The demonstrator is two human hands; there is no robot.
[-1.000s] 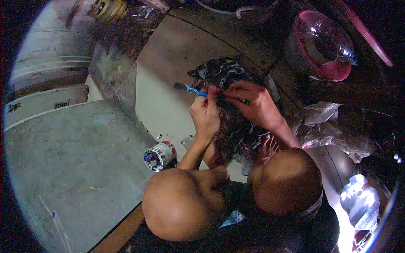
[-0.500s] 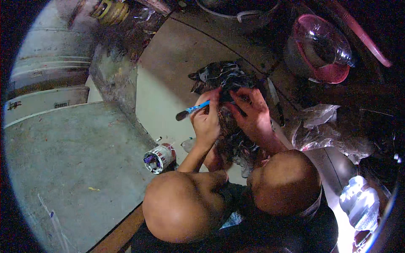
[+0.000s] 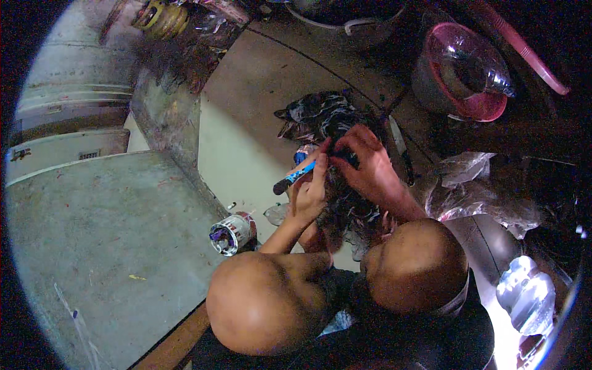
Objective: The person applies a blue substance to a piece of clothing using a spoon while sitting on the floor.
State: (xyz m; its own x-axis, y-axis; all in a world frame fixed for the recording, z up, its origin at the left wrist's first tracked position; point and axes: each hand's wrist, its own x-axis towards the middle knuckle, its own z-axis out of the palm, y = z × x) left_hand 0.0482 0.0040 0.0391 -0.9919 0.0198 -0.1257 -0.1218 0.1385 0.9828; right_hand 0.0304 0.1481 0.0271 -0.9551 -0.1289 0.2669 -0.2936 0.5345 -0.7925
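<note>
My left hand point(image 3: 308, 198) is closed round a slim blue patterned handle point(image 3: 301, 174) with a dark, blunt end pointing lower left. Close against it, my right hand point(image 3: 370, 165) has its fingers bent in a pinch at the handle's far side. What lies between those fingers is dark and too unclear to name. Both hands are above a crumpled black plastic bag point(image 3: 327, 114), which spreads beyond them and down between my legs. A small blue-and-white thing point(image 3: 303, 153) shows just past my left fingers. Right of my right hand lies a knife point(image 3: 398, 140) with a pale blade and black handle.
Left of my legs lies a white-and-red container point(image 3: 245, 227) with purple scraps inside. A pink-rimmed bucket point(image 3: 435, 68) holds a clear bottle at the upper right. Clear plastic bags point(image 3: 475, 191) lie at the right. A large pot point(image 3: 320, 26) stands at the far edge.
My left hand and the blue handle have shifted right and slightly nearer, the handle now tilting more steeply. My right hand has moved a little. The blue-and-white thing has come into sight.
</note>
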